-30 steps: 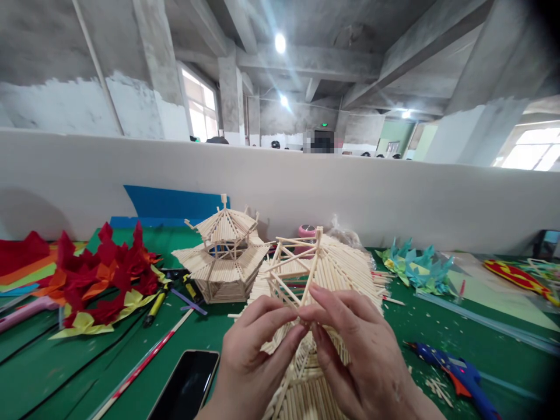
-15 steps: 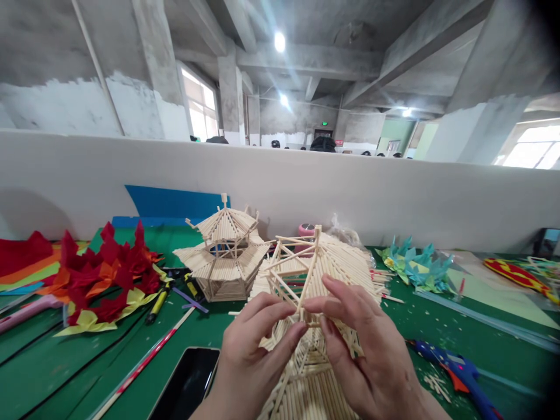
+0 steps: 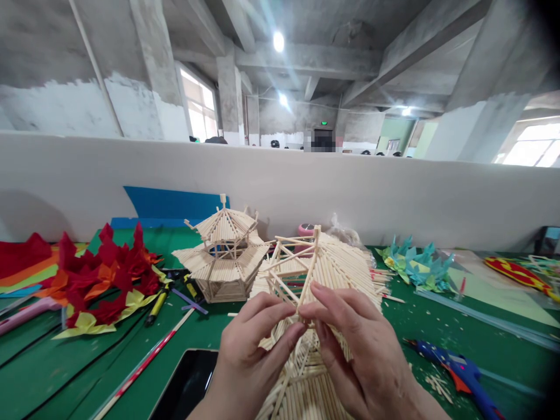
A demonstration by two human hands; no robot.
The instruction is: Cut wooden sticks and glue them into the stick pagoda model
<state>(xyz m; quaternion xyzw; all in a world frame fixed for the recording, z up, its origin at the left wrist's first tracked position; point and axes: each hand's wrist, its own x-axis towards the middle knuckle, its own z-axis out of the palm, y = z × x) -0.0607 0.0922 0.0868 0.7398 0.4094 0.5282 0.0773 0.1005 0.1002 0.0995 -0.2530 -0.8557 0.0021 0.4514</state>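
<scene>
A model pavilion [image 3: 343,259] built from thin wooden sticks stands right in front of me, its pointed upper roof partly open framework on the left. My left hand [image 3: 258,341] pinches a front lower corner of that roof between thumb and fingers. From the other side, my right hand [image 3: 361,335] is closed at the same corner, with its index fingertip touching the sticks. The fingers hide the exact spot where they meet. Below them spreads the stick-covered lower roof [image 3: 315,391].
Behind to the left stands a second stick pavilion [image 3: 223,256]. Red paper flowers [image 3: 109,268] and a phone [image 3: 186,382] lie left; a blue glue gun [image 3: 459,367], stick scraps [image 3: 437,388] and a blue paper flower [image 3: 417,262] lie right. A white partition [image 3: 280,186] rises behind.
My right hand has shifted slightly left and down, and its raised fingers have closed in toward the roof corner. The left hand keeps its pinch in about the same place.
</scene>
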